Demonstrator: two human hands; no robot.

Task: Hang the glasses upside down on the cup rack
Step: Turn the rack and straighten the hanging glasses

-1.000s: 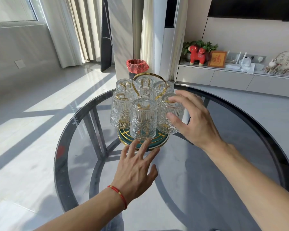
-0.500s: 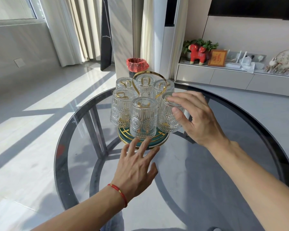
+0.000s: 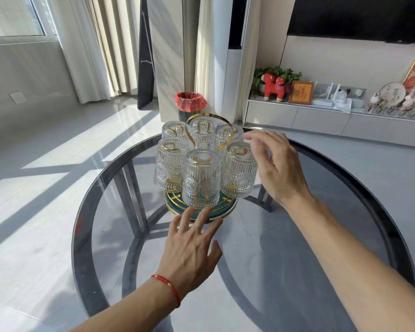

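A cup rack with a green and gold round base (image 3: 228, 208) and a gold loop handle (image 3: 223, 121) stands on the round glass table (image 3: 285, 248). Several ribbed clear glasses hang upside down on it; the front glass (image 3: 201, 180) and the right glass (image 3: 238, 173) are nearest me. My left hand (image 3: 192, 250) lies flat with fingers spread, fingertips touching the base's front edge. My right hand (image 3: 273, 166) hovers just right of the right glass, fingers apart, holding nothing.
The table has a dark rim (image 3: 82, 212) and dark legs seen through the glass. Behind it stand a bin with a red liner (image 3: 189, 103) and a low white cabinet (image 3: 321, 118) with ornaments.
My right hand has let go of the right glass and drawn back slightly to the right, fingers opening. My left hand stays at the base.
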